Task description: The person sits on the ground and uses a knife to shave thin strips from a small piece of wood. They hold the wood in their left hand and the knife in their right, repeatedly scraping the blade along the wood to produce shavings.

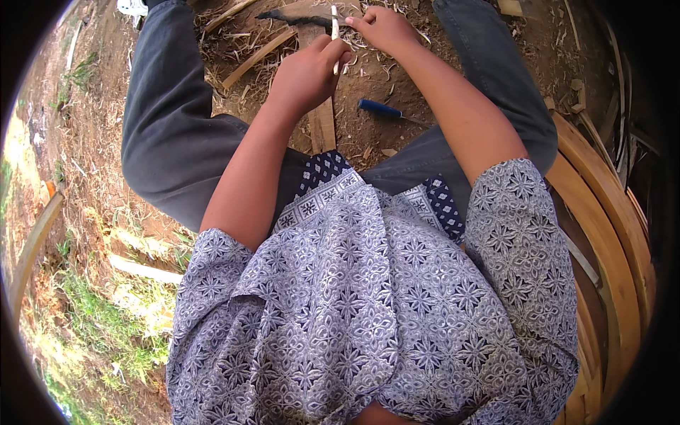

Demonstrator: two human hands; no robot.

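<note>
My left hand [309,74] is closed around a thin, pale peeled stick [335,28], which stands up out of the fist. Across from it, my right hand [386,30] is closed at the right end of a dark-bladed knife [297,17]. The knife's blade points left and crosses the stick; its handle is mostly hidden by the fingers. Whether the edge touches the stick, I cannot tell. Below the hands lies a flat wooden board [322,126], partly covered by my left hand. A tool with a blue handle [379,108] and thin shaft rests on the soil between my legs.
Curled shavings [244,42] and wood strips [260,57] litter the dirt around the hands. My bent legs [170,120] flank the spot on both sides. Long curved planks [591,234] are stacked at the right. Grass [106,319] and another strip [145,269] lie at the left.
</note>
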